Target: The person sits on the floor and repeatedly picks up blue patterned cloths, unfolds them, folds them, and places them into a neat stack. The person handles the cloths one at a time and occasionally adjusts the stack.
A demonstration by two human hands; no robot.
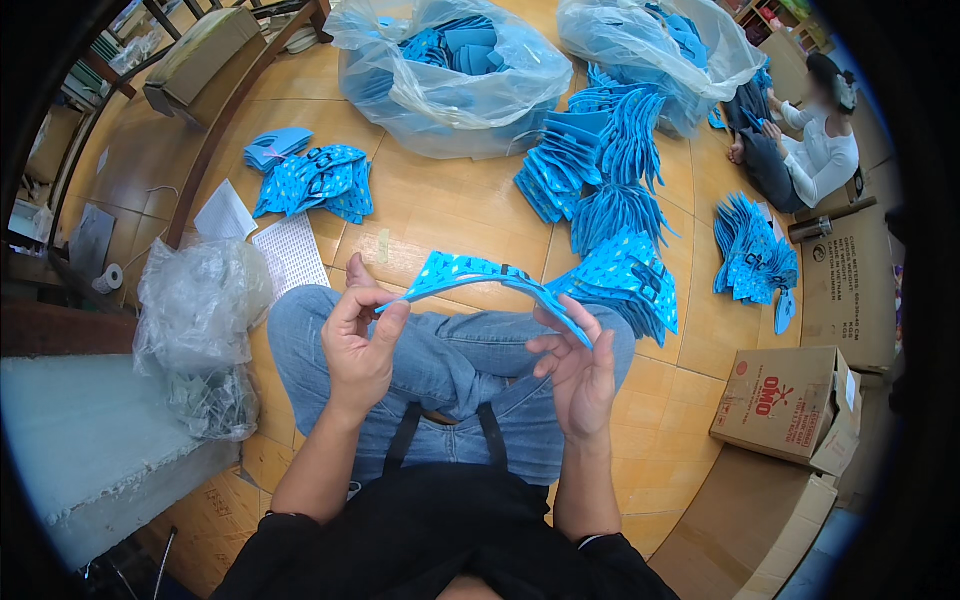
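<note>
A flexible blue patterned piece [468,272] with dark lettering arches over my crossed legs, its ends bent downward. My left hand [362,352] pinches the left end between thumb and fingers. At the other end, my right hand [577,378] has it between the thumb and fingers, palm partly turned up. Just beyond my right knee lies a fanned stack of similar blue pieces [628,290]. Further stacked bundles [588,160] stretch away behind it. Another pile [318,185] rests on the floor ahead to the left.
Two clear plastic bags [450,112] [690,85] of blue pieces stand at the back. A person [822,150] sits far right, near another blue stack [750,250]. Cardboard boxes [775,408] line the right side. Printed paper [292,252] and crumpled plastic [200,300] lie left.
</note>
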